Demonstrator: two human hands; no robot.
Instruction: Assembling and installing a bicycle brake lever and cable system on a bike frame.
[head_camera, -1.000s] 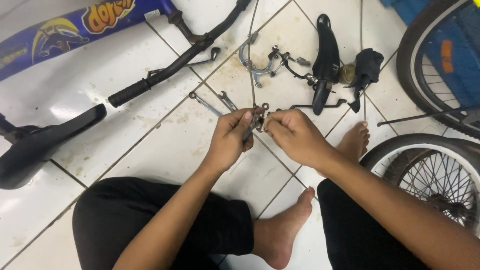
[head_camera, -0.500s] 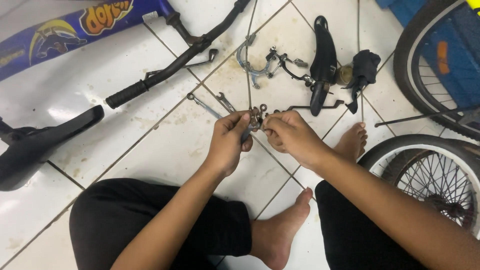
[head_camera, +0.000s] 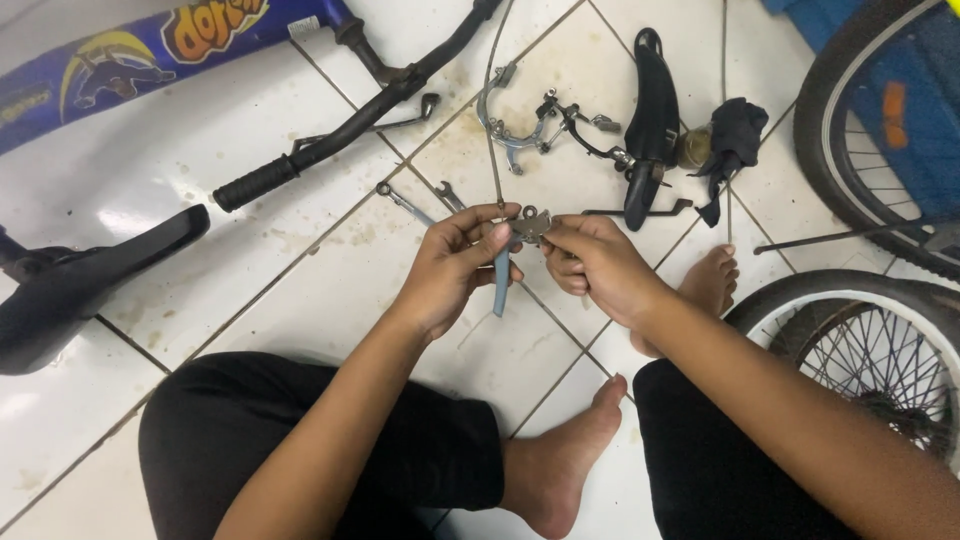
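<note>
Left hand (head_camera: 455, 265) grips blue-handled pliers (head_camera: 500, 280) over the white tiled floor (head_camera: 200, 190). Right hand (head_camera: 595, 265), just beside it, pinches a small metal brake part (head_camera: 530, 222) between both hands. Bicycle wheel (head_camera: 870, 350) lies right.

The person wears black trousers (head_camera: 300, 440); the forearms, hands (head_camera: 455, 270) and feet (head_camera: 565, 455) are bare, without sleeves.

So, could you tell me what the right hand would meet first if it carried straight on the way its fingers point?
The right hand points left; it would likely meet the left hand first, just past the small metal brake part between them.
</note>
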